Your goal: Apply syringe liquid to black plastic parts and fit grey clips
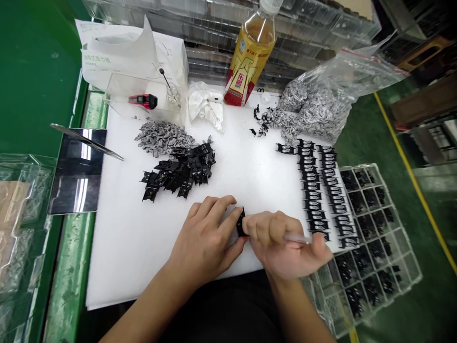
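Small black part [241, 224] was partly hidden by the left hand [210, 238] and right hand [282, 243]. The right was kinda blurry and covered one end of some pale stick [298, 237]. Far bottle's cap [271, 5] got cut off.

The left forearm [153, 302] and the right forearm [302, 309] are both bared and angled inward, so that the hands are brought close together at the middle. The left hand [209, 236] is held with its back uppermost, its fingers bent forward and its thumb set opposite the index finger. The right hand [283, 243] is turned partly palm up, its fingers curled in and its thumb pointed outward.
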The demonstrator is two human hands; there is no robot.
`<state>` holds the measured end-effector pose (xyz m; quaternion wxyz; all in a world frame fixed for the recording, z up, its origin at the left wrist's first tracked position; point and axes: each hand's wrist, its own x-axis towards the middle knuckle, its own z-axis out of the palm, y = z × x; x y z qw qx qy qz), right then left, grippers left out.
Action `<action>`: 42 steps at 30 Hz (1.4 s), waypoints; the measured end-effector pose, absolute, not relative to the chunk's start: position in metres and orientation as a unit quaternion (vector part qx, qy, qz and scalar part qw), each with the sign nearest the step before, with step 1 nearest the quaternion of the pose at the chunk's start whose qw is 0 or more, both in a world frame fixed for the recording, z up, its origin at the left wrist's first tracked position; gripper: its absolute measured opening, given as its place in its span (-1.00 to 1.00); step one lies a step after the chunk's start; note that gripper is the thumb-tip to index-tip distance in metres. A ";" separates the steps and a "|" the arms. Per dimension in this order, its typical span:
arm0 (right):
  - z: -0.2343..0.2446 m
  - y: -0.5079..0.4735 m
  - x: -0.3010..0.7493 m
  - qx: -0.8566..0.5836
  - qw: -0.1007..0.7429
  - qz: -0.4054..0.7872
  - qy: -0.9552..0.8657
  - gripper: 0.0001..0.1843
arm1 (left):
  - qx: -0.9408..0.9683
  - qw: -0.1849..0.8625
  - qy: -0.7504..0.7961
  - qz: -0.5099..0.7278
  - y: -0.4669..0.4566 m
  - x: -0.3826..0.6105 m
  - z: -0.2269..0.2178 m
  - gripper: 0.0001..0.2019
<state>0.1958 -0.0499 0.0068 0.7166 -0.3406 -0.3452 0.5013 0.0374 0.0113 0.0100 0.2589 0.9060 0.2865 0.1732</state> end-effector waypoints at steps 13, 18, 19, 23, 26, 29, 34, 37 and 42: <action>0.049 0.015 0.265 -0.535 0.624 0.302 -0.482 -0.42 | 0.915 0.248 0.289 0.136 0.010 0.031 0.019 -0.55; 0.036 0.043 0.265 -0.582 0.573 0.186 -0.545 -0.73 | 0.917 0.231 0.291 0.141 0.007 0.024 0.019 -0.56; 0.038 0.038 0.260 -0.585 0.574 0.141 -0.555 -0.78 | 0.917 0.230 0.292 0.145 0.007 0.023 0.017 -0.56; 0.059 0.015 0.225 -0.564 0.504 0.062 -0.651 -0.64 | 0.917 0.221 0.291 0.161 0.003 0.023 0.002 -0.53; 0.066 0.025 0.196 -0.556 0.336 0.146 -0.746 -0.82 | 0.919 0.206 0.288 0.170 0.001 0.026 -0.010 -0.43; 0.060 0.047 0.179 -0.580 0.222 0.186 -0.762 -0.84 | 0.923 0.190 0.281 0.179 0.002 0.027 -0.019 -0.33; 0.047 0.059 0.176 -0.628 0.154 0.191 -0.738 -0.85 | 0.931 0.161 0.270 0.185 0.004 0.029 -0.031 -0.41; 0.043 0.055 0.178 -0.639 0.141 0.196 -0.730 -0.94 | 0.934 0.141 0.270 0.185 0.003 0.032 -0.038 -0.44; 0.041 0.047 0.189 -0.643 0.127 0.198 -0.729 -0.84 | 0.934 0.129 0.278 0.184 0.001 0.034 -0.041 -0.47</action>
